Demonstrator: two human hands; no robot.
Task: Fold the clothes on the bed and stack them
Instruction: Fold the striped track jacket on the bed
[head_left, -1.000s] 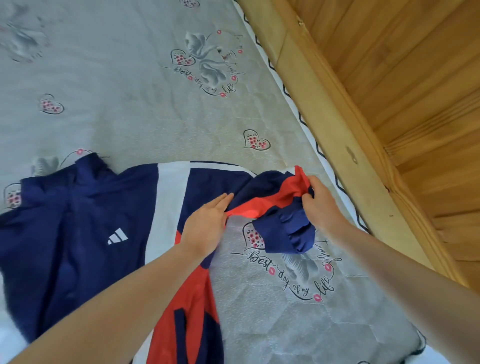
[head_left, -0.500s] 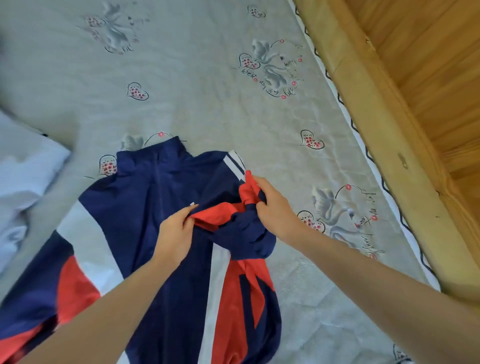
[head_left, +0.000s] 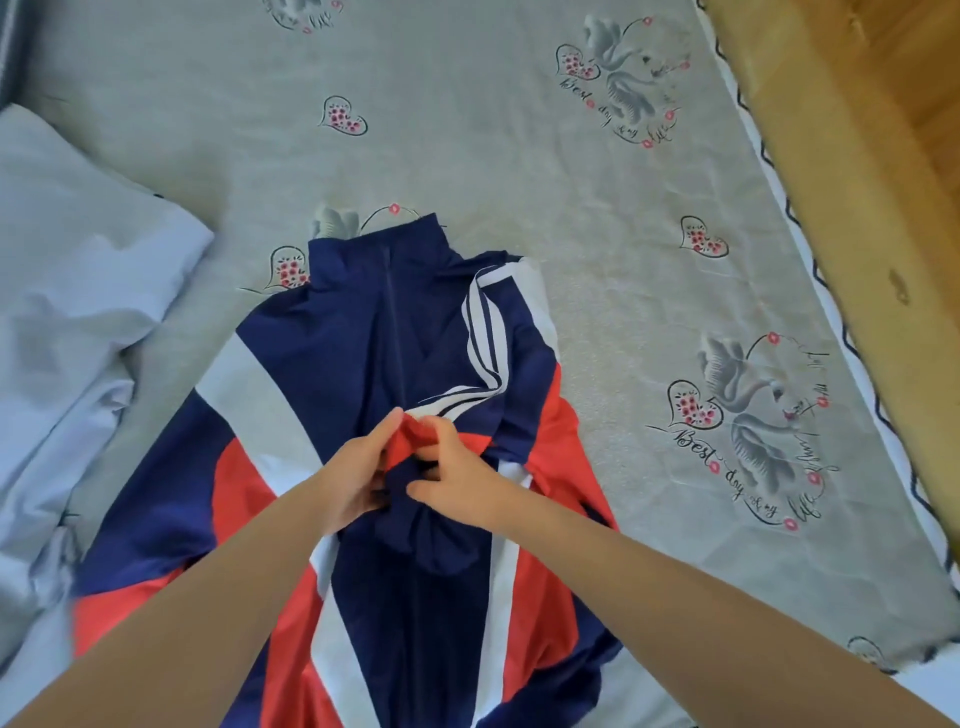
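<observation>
1. A navy, red and white track jacket (head_left: 363, 332) lay front-up on the grey printed mattress (head_left: 467, 156), collar pointing away from the person.
2. The jacket's right-side sleeve (head_left: 488, 353) was folded in across the chest, its white stripes running down toward the fingers.
3. The left hand (head_left: 358, 478) gripped the bunched sleeve end (head_left: 415, 441), thumb up against the red cloth and fingers curled beneath it.
4. The right hand (head_left: 457, 478) pinched the same bunch from the other side, just beside the left hand's fingertips; its fingers bent over the red and navy fabric.
5. Left of the hands, well apart, pale blue bedding (head_left: 78, 312) lay rumpled.
6. Right of the hands, beyond the mattress edge, ran a wooden bed frame (head_left: 831, 182).
</observation>
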